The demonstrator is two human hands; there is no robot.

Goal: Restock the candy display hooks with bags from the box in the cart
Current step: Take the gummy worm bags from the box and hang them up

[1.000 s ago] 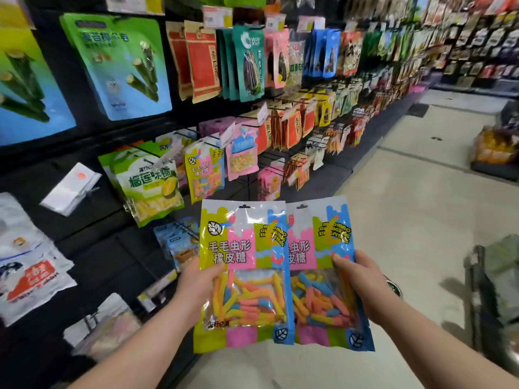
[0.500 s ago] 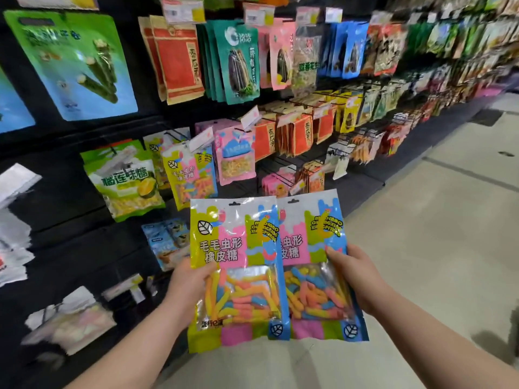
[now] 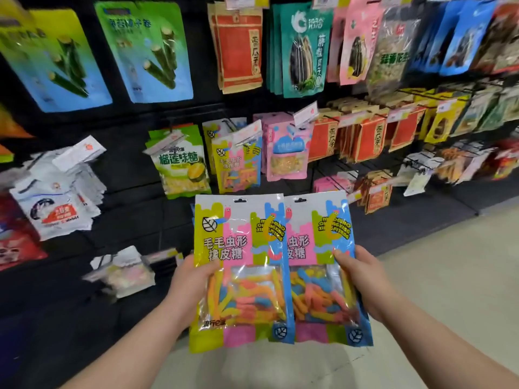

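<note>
Two bags [image 3: 241,248], edges gripped by left hand [image 3: 188,287], right hand [image 3: 365,282].

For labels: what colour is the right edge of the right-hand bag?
Blue. The bag in the right hand shows best in head view.

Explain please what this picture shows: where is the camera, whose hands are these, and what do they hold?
There is no machine here. A person wears one wide-angle camera on the head, so you see what they see, looking down at their own two arms. The left hand grips the left bag by its edge, and the right hand grips the right bag; the left bag overlaps the right one. Both are bags of colourful worm-shaped gummies. In front stands a black display wall with many snack bags on hooks. One hook holds matching gummy bags, just above the held ones in the picture, beside a green durian candy bag.
</note>
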